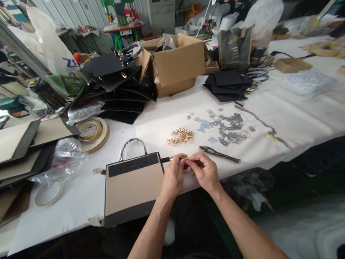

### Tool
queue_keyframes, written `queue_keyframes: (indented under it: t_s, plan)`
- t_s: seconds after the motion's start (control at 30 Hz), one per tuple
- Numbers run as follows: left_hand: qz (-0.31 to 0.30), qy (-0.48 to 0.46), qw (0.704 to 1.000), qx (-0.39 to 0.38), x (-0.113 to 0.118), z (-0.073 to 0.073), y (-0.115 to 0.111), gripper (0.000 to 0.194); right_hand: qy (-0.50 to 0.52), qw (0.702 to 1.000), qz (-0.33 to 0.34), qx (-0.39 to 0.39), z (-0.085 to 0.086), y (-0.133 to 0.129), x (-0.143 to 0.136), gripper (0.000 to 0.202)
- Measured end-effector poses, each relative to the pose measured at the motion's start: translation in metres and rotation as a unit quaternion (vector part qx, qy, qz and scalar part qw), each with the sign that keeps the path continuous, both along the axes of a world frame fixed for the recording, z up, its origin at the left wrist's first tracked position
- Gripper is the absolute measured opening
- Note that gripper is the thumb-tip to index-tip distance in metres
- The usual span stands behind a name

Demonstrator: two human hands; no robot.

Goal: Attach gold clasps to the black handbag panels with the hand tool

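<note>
A flat handbag panel [136, 185], beige with black bands, lies at the table's front edge. Its arched handle [131, 141] is wrapped in clear film. From the panel's right side a short black strap [166, 159] runs to my left hand [173, 177], whose fingers are closed on it. My right hand [205, 171] pinches a small gold metal fitting [185, 158] at the strap's end; the fingertips partly hide it. Just beyond my hands is a pile of gold fittings [181, 135]. A dark slim tool [219, 154] rests to the right of my right hand.
Small metal plates [232, 127] are scattered at the right. Tape rolls [96, 134] and stacked panels [8, 148] sit at the left. Behind are an open cardboard box [179, 66], black bag pieces [121, 97] and more black pieces [227, 84].
</note>
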State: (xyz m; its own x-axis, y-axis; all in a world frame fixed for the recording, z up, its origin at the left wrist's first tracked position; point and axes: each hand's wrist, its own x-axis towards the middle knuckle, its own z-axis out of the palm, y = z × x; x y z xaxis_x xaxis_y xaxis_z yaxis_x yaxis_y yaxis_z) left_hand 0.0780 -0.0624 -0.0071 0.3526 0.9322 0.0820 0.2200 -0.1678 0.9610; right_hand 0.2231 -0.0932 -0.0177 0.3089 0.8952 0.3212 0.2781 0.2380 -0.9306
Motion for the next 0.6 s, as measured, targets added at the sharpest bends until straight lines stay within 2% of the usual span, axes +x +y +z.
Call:
queue_keyframes:
  t_s: [0.17, 0.27, 0.47, 0.6]
  plan:
    - [-0.015, 0.005, 1.0, -0.001, -0.002, 0.001, 0.002, 0.03, -0.121, 0.987, -0.062, 0.08, -0.004, -0.003, -0.01, 0.01]
    - [-0.007, -0.001, 1.0, -0.006, -0.002, 0.001, 0.003, 0.03, -0.132, 0.985, -0.067, 0.086, -0.006, -0.004, -0.011, 0.011]
    - [0.008, -0.05, 0.998, -0.027, -0.003, -0.002, 0.004, 0.032, 0.014, 1.0, 0.003, -0.025, 0.002, -0.005, -0.006, 0.019]
    - [-0.008, -0.062, 0.998, 0.015, -0.005, -0.002, 0.005, 0.032, 0.075, 0.996, 0.02, -0.046, 0.008, -0.002, -0.001, 0.02]
